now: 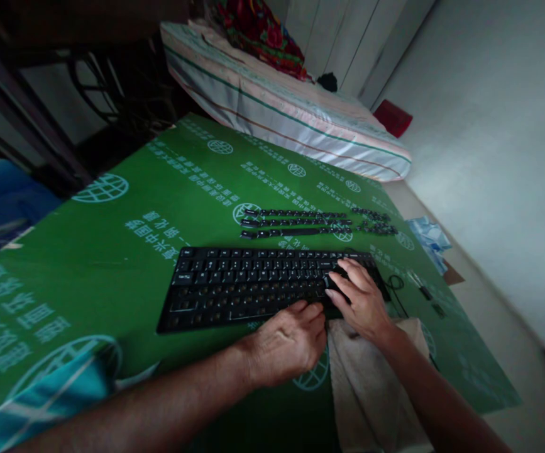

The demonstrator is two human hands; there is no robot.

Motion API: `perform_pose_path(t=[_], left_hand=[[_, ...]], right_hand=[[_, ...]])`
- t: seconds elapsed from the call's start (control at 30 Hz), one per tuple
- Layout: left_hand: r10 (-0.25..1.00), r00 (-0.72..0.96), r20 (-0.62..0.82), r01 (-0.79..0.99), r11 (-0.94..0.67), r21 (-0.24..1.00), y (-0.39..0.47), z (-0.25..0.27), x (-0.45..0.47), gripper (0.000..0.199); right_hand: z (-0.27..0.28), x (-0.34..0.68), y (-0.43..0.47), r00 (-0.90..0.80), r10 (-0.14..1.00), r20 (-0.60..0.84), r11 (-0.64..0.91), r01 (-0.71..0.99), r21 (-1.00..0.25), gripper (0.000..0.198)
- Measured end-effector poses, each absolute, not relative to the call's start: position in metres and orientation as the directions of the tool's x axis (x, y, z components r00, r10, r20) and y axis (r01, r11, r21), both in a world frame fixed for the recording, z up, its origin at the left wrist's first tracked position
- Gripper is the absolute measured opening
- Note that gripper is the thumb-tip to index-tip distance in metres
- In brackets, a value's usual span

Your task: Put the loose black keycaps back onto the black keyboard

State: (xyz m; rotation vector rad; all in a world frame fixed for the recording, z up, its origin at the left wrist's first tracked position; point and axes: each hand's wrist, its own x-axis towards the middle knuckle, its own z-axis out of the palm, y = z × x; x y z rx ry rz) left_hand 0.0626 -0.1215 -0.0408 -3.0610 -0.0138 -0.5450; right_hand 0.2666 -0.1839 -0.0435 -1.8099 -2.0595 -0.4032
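Note:
A black keyboard (253, 277) lies on the green sheet. Its upper rows carry keycaps, while the lower rows show bare key sockets. My left hand (293, 340) is closed at the front edge of the keyboard, with its fingers curled against the rim and the fingertips hidden. Over the right part of the keys, my right hand (359, 299) rests with its fingers apart and the fingertips touching the keys. Behind the keyboard, loose black keycaps (295, 223) lie in three rows, and a smaller group of keycaps (376, 221) sits to their right.
A beige cloth (361, 384) lies under my right forearm. Right of the keyboard are a black cable (397, 283) and a small slim tool (420, 286). A striped mattress (291, 119) borders the green sheet (149, 182) at the back, and a white wall (498, 126) stands at right.

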Motion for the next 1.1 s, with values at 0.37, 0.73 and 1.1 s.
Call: perform_pose_path(t=[0.37,0.73,1.1], left_hand=[[-0.049,0.939,0.34,-0.048,-0.999,-0.012,-0.1185,-0.0398,0.0638,0.011],[-0.05,0.941,0.334,-0.054,-0.999,0.003,-0.1163,-0.0411,0.0642,0.01],[-0.052,0.936,0.348,-0.054,-0.999,-0.004,-0.1162,-0.0387,0.0656,0.01]], right_hand=[[-0.0453,0.2668,-0.1841,-0.066,0.876,0.478,0.109,0.992,-0.064,0.028],[-0.0429,0.2622,-0.1846,-0.036,0.864,0.503,0.092,0.992,-0.088,0.03],[-0.0477,0.2636,-0.1877,-0.024,0.861,0.508,0.078,0.993,-0.085,0.031]])
